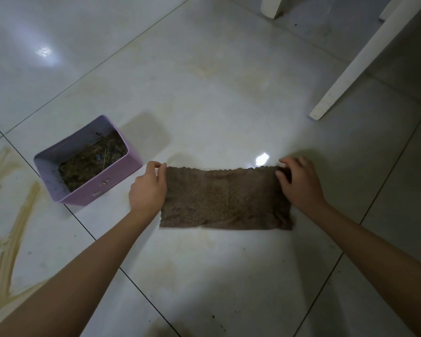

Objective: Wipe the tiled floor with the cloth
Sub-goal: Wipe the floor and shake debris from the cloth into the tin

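A brown fuzzy cloth [225,199] lies folded flat in a long rectangle on the glossy white tiled floor [229,98]. My left hand [148,188] pinches the cloth's far left corner between thumb and fingers. My right hand [299,182] grips the far right corner with curled fingers. Faint yellowish stains mark the tile beyond and in front of the cloth.
A lilac plastic box [122,175] holding dark dirt and debris stands on the floor just left of my left hand. White furniture legs [365,59] slant down at the upper right. Yellow-brown streaks [12,239] smear the tile at the left.
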Tool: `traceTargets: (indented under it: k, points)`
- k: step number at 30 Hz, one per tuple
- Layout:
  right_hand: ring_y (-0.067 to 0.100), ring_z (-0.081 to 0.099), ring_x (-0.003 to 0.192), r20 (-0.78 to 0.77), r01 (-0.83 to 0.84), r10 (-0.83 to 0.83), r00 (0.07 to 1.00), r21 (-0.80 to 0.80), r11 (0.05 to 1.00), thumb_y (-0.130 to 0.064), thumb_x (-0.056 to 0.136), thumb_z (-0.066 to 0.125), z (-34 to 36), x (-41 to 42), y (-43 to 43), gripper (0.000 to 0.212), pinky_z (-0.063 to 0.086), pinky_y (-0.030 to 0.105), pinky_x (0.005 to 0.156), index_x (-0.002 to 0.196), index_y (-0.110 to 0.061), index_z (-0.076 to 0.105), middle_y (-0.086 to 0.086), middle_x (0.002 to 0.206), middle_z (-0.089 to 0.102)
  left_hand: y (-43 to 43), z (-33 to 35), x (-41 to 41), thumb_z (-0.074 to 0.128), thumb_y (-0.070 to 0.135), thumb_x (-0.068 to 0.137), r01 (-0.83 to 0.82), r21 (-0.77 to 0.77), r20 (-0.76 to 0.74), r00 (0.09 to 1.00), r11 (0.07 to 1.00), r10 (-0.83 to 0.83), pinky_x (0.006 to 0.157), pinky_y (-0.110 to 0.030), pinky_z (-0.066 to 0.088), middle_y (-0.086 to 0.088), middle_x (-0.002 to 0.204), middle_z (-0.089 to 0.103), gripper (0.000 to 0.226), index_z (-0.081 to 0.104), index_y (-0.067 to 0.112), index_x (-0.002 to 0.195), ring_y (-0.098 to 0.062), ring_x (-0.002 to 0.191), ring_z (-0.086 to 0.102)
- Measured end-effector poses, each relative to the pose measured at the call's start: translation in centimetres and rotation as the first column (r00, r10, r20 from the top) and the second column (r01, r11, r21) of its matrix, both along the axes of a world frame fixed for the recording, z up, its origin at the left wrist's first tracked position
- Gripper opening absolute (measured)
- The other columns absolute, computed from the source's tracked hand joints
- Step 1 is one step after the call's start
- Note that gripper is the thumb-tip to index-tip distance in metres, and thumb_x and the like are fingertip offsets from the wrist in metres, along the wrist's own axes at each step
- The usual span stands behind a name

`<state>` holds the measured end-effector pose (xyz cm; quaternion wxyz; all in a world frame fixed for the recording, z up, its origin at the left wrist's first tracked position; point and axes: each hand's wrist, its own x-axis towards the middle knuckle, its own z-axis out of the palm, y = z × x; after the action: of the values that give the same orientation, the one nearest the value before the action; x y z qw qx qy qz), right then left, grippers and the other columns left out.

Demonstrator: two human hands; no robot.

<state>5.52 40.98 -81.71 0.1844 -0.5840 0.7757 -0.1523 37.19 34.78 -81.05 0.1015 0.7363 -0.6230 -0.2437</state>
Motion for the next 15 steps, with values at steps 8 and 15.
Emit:
traceTargets:
  k: [8, 15]
  points:
    - [0.037, 0.055, 0.104, -0.137, 0.065, -0.030, 0.990, 0.257, 0.964, -0.044, 0.087, 0.065, 1.2, 2.2, 5.1, 0.062, 0.045, 0.036, 0.074, 0.128, -0.002, 0.045, 0.019, 0.116, 0.053, 6.9, 1.6, -0.1, 0.072, 0.006, 0.079, 0.614, -0.188, 0.255, 0.784, 0.767, -0.565, 0.051, -0.036, 0.049, -0.014, 0.092, 0.055, 0.043, 0.063, 0.009, 0.121, -0.033, 0.075, 0.058]
    - [0.037, 0.057, 0.107, 0.109, 0.289, -0.332, 0.937, 0.290, 0.912, -0.018, 0.084, 0.072, 1.0, 4.5, 4.3, 0.051, 0.042, 0.032, 0.078, 0.123, 0.002, 0.046, 0.020, 0.115, 0.060, 8.6, 0.5, -0.3, 0.084, 0.013, 0.067, 0.703, -0.100, 0.323, 0.692, 0.704, -0.646, 0.051, -0.034, 0.052, -0.015, 0.096, 0.061, 0.049, 0.070, 0.014, 0.114, -0.031, 0.079, 0.059]
